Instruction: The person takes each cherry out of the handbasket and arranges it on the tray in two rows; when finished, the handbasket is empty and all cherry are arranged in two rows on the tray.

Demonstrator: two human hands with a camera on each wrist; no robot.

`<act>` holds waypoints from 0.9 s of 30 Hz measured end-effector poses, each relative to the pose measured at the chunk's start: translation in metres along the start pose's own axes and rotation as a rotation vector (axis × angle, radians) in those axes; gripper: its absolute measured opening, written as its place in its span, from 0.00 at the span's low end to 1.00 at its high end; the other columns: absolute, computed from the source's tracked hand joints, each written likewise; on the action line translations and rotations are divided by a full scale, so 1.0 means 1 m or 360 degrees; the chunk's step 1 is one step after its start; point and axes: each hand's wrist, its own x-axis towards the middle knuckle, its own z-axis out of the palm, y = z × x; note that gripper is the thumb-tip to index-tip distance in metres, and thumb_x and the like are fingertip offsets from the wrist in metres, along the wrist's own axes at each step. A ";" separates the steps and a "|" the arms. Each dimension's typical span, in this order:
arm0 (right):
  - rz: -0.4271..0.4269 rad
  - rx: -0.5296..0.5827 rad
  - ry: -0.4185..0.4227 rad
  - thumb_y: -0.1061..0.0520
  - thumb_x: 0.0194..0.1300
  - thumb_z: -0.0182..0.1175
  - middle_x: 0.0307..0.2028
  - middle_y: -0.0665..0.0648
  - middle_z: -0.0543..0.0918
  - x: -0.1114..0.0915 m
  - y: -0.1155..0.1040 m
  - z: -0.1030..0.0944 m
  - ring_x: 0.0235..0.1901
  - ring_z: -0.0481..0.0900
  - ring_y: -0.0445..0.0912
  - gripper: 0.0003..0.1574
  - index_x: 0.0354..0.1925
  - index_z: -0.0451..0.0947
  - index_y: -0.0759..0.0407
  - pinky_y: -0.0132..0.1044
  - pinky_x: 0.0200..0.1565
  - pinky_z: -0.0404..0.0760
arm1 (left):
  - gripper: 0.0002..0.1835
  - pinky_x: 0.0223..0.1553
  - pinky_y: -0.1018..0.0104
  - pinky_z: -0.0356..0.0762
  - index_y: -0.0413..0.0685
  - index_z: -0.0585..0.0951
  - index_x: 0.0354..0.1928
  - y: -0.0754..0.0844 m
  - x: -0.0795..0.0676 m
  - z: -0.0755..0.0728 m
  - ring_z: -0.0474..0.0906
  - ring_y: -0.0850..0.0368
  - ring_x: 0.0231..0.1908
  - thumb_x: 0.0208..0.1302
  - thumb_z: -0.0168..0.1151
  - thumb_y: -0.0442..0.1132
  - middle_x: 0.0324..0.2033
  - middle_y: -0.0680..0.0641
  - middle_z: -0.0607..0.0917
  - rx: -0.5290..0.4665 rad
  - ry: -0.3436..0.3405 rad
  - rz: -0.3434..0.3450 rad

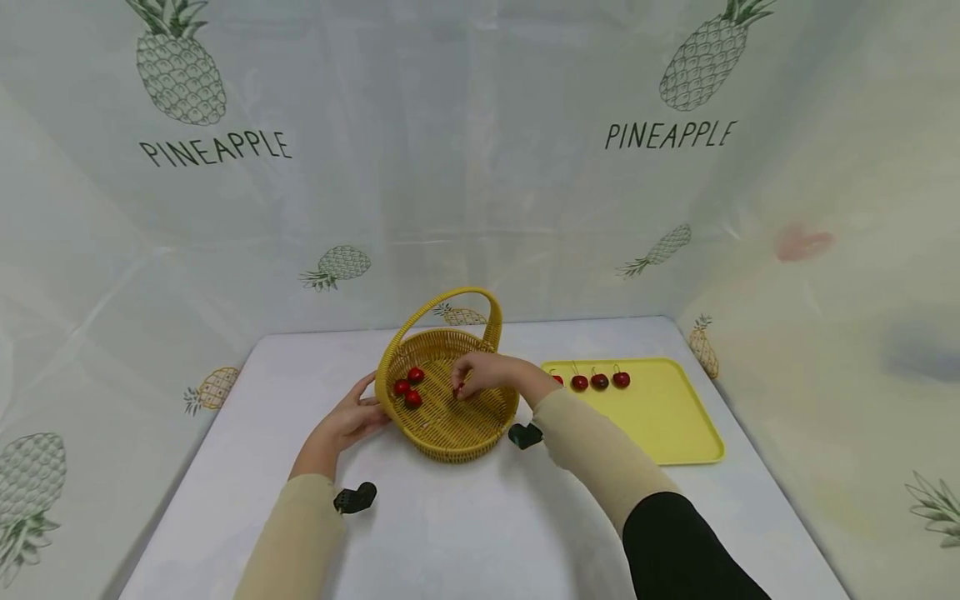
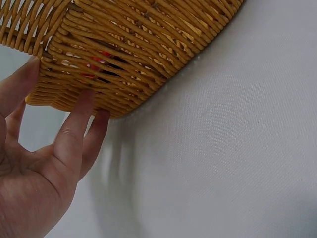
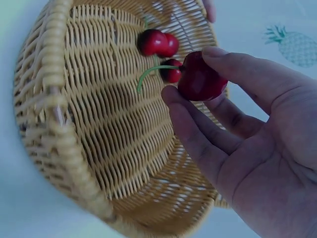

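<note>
A yellow woven basket [image 1: 450, 429] with a tall handle stands mid-table. Inside it, to the left, lie three red cherries [image 3: 151, 42]. My right hand [image 1: 491, 372] is over the basket's inside and pinches a dark red cherry [image 3: 200, 79] between thumb and fingertips, its green stem pointing away from the hand. At the basket's left side, my left hand [image 1: 348, 423] holds the woven wall, with thumb and spread fingertips against it in the left wrist view. Red shows through the weave there.
To the right lies a yellow tray [image 1: 667, 417] with several stemmed cherries [image 1: 600, 381] in a row along its far edge; the right forearm hides its near left part. The white table [image 1: 420, 533] meets a pineapple-print sheet [image 1: 465, 183] at the back and sides.
</note>
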 end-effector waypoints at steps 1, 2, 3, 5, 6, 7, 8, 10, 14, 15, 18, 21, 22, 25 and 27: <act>-0.0003 -0.0031 0.0017 0.66 0.62 0.65 0.39 0.55 0.79 -0.002 0.001 -0.002 0.37 0.78 0.45 0.05 0.35 0.77 0.62 0.51 0.48 0.81 | 0.47 0.64 0.45 0.62 0.60 0.41 0.78 0.000 0.000 0.000 0.65 0.34 0.64 0.67 0.52 0.21 0.69 0.27 0.57 0.0000 -0.0006 0.0002; -0.0003 -0.0052 0.0033 0.65 0.62 0.66 0.39 0.55 0.79 -0.004 0.001 -0.003 0.37 0.77 0.45 0.05 0.35 0.77 0.61 0.50 0.47 0.81 | 0.47 0.64 0.44 0.62 0.60 0.40 0.78 0.000 -0.001 0.000 0.64 0.33 0.64 0.68 0.51 0.21 0.69 0.26 0.57 -0.0001 -0.0020 0.0003; -0.0007 -0.0084 0.0051 0.64 0.61 0.67 0.39 0.54 0.79 -0.005 0.002 -0.005 0.36 0.76 0.44 0.06 0.35 0.77 0.60 0.48 0.45 0.81 | 0.47 0.64 0.44 0.62 0.60 0.40 0.78 0.000 -0.001 0.000 0.63 0.33 0.65 0.68 0.51 0.21 0.69 0.26 0.57 -0.0002 -0.0025 0.0006; -0.0013 -0.0131 0.0083 0.63 0.60 0.68 0.39 0.53 0.78 -0.008 0.004 -0.008 0.35 0.74 0.43 0.08 0.34 0.77 0.59 0.44 0.42 0.81 | 0.48 0.64 0.44 0.62 0.60 0.40 0.78 0.000 -0.001 -0.002 0.63 0.32 0.65 0.68 0.51 0.21 0.69 0.26 0.57 -0.0007 -0.0027 0.0005; -0.0020 -0.0147 0.0095 0.63 0.59 0.69 0.39 0.53 0.78 -0.010 0.006 -0.010 0.35 0.74 0.43 0.08 0.35 0.77 0.59 0.42 0.40 0.80 | 0.48 0.64 0.45 0.63 0.60 0.40 0.78 -0.001 0.000 -0.002 0.63 0.33 0.64 0.68 0.51 0.21 0.69 0.26 0.57 -0.0002 -0.0024 0.0003; -0.0016 -0.0157 0.0110 0.62 0.59 0.69 0.39 0.53 0.78 -0.012 0.007 -0.012 0.36 0.73 0.43 0.09 0.35 0.77 0.58 0.40 0.39 0.80 | 0.48 0.64 0.45 0.63 0.60 0.40 0.78 -0.001 0.000 -0.002 0.64 0.33 0.64 0.68 0.51 0.21 0.69 0.27 0.57 -0.0002 -0.0021 0.0001; -0.0018 -0.0167 0.0122 0.62 0.58 0.70 0.39 0.53 0.78 -0.014 0.008 -0.013 0.36 0.73 0.44 0.10 0.35 0.77 0.58 0.38 0.38 0.79 | 0.48 0.63 0.46 0.64 0.61 0.41 0.78 -0.001 0.001 -0.003 0.65 0.34 0.64 0.67 0.52 0.21 0.69 0.27 0.58 -0.0006 -0.0010 -0.0002; -0.0019 -0.0186 0.0149 0.61 0.58 0.70 0.39 0.52 0.78 -0.020 0.010 -0.015 0.37 0.73 0.44 0.11 0.35 0.77 0.57 0.35 0.36 0.77 | 0.47 0.63 0.46 0.64 0.61 0.41 0.78 -0.001 0.002 -0.003 0.65 0.34 0.64 0.67 0.52 0.21 0.69 0.27 0.58 -0.0001 -0.0007 -0.0002; -0.0019 -0.0195 0.0199 0.61 0.57 0.70 0.37 0.53 0.76 -0.033 0.013 -0.019 0.38 0.72 0.45 0.13 0.37 0.75 0.57 0.35 0.36 0.74 | 0.47 0.64 0.45 0.63 0.60 0.40 0.78 0.000 0.001 -0.002 0.65 0.34 0.64 0.68 0.52 0.22 0.69 0.27 0.57 0.0021 -0.0013 0.0001; -0.0009 -0.0180 0.0208 0.61 0.57 0.70 0.38 0.53 0.76 -0.036 0.015 -0.020 0.39 0.71 0.46 0.13 0.37 0.75 0.57 0.35 0.36 0.74 | 0.47 0.64 0.45 0.63 0.60 0.40 0.78 0.000 0.001 -0.002 0.65 0.34 0.64 0.69 0.52 0.22 0.69 0.27 0.56 0.0030 -0.0021 0.0002; 0.0018 -0.0116 0.0232 0.61 0.56 0.69 0.38 0.53 0.76 -0.047 0.017 -0.021 0.40 0.71 0.47 0.13 0.38 0.75 0.56 0.37 0.37 0.74 | 0.47 0.64 0.45 0.63 0.61 0.40 0.78 0.000 0.000 -0.002 0.67 0.35 0.62 0.69 0.52 0.23 0.69 0.27 0.57 0.0039 -0.0013 -0.0006; 0.0030 -0.0043 0.0248 0.62 0.56 0.68 0.39 0.54 0.76 -0.056 0.020 -0.022 0.41 0.71 0.47 0.13 0.39 0.76 0.58 0.38 0.38 0.74 | 0.47 0.64 0.46 0.63 0.61 0.41 0.78 0.001 0.000 -0.002 0.70 0.38 0.61 0.69 0.53 0.23 0.69 0.27 0.57 0.0026 -0.0002 -0.0015; 0.0022 -0.0024 0.0253 0.63 0.56 0.68 0.39 0.55 0.76 -0.059 0.021 -0.022 0.41 0.71 0.47 0.13 0.40 0.76 0.59 0.38 0.38 0.75 | 0.47 0.64 0.46 0.63 0.61 0.40 0.78 0.001 0.000 -0.002 0.71 0.39 0.60 0.69 0.52 0.23 0.69 0.27 0.57 0.0025 -0.0003 -0.0015; -0.0003 0.0022 0.0263 0.65 0.56 0.66 0.40 0.56 0.76 -0.066 0.026 -0.022 0.41 0.72 0.48 0.15 0.43 0.76 0.63 0.38 0.38 0.78 | 0.46 0.63 0.45 0.63 0.60 0.41 0.78 0.000 0.001 -0.001 0.73 0.41 0.59 0.69 0.52 0.23 0.68 0.26 0.58 0.0026 0.0006 -0.0010; -0.0010 0.0041 0.0281 0.66 0.57 0.65 0.41 0.56 0.76 -0.072 0.030 -0.023 0.40 0.73 0.49 0.14 0.44 0.77 0.63 0.38 0.38 0.80 | 0.46 0.63 0.46 0.64 0.60 0.41 0.78 -0.001 0.001 -0.001 0.73 0.41 0.58 0.69 0.52 0.23 0.68 0.26 0.58 0.0042 0.0001 -0.0004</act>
